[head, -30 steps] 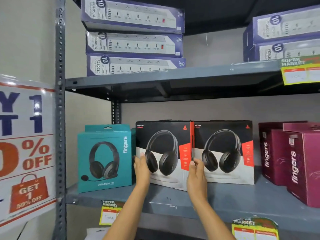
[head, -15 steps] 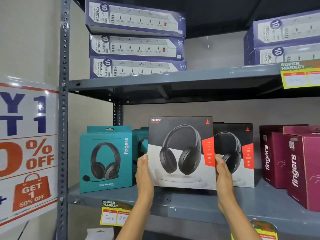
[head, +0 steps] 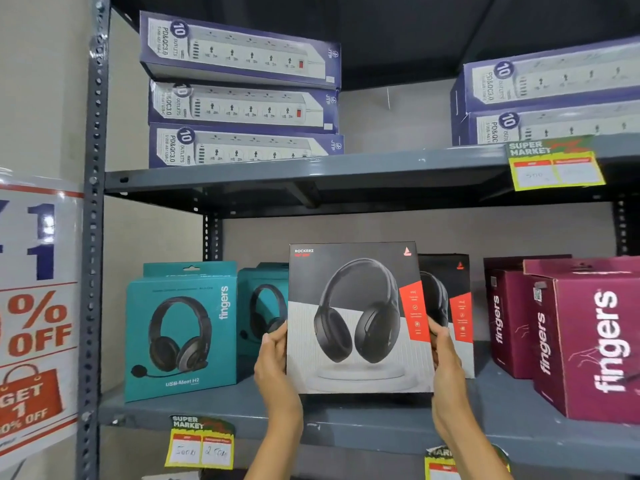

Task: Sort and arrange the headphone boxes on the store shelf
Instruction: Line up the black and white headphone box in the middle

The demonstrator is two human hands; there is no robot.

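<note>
head view, hands: I've got the left hand (head: 273, 362) on the left edge of the black headphone box (head: 356, 317) and the right hand (head: 445, 362) on its right edge. Fingers on both sides pressed flat along the box sides, thumbs showing at the front edge; box clamped betw. the two palms.

head view, box pos.: upright, face toward me, held out in front of the lower shelf (head: 346, 420). Bottom edge looks just clear of the shelf surface, but can't tell for sure.

head view, change: 1 s ago this box stood in the row, touching the 2nd black box (head: 446, 306). Now it's pulled fwd and shifted right, covering most of that 2nd box.

head view, gap: pulling it out exposes a 2nd teal box (head: 261, 306) behind, next to the front teal box (head: 181, 330).

head view, neighbours: maroon boxes (head: 585, 341) stand at right, apart from the black pair. Power strip boxes (head: 239, 95) on upper shelf, untouched.

meaning for task: my read, box is mid-move, not yet placed. Likely goes in front of its twin so black ones group together. Teal pair left for later.

risk: only side pressure holds it; a slip would drop it onto the shelf edge.
</note>
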